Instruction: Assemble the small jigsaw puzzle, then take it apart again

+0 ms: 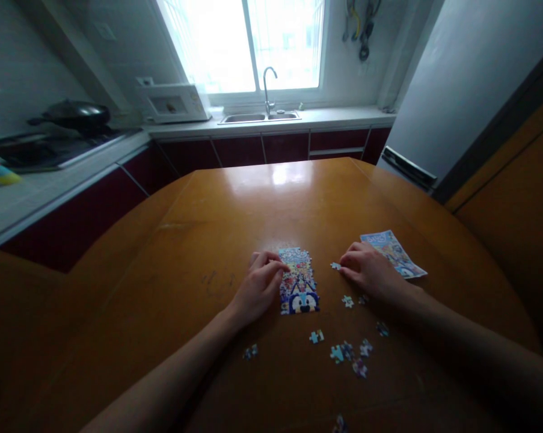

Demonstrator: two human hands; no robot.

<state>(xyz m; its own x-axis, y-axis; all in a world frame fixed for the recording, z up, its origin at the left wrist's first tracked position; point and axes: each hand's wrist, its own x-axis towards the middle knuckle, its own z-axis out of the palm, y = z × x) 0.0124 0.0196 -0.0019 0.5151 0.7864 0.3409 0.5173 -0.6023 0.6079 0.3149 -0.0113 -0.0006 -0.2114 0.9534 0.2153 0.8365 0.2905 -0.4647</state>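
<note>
A partly assembled jigsaw puzzle [303,294] lies flat on the wooden table, with a blue cartoon dog's face at its near end. My left hand [263,285] rests at its left edge, fingers loosely bent and touching the pieces, not gripping them. To the right of the puzzle, my right hand [371,269] pinches a light puzzle piece [335,266] between thumb and fingertips, at the tabletop. Partly behind that hand lies a printed picture sheet [400,255]. Nearer to me are several loose pieces, among them a light blue one [316,337] and a small cluster [347,352].
The brown table [253,204] has angled far corners. A single loose piece [250,352] lies near my left forearm, another [340,424] at the bottom. Beyond stand a sink [244,118], a microwave [174,103], a stove with a pan [77,114] and a fridge [469,78].
</note>
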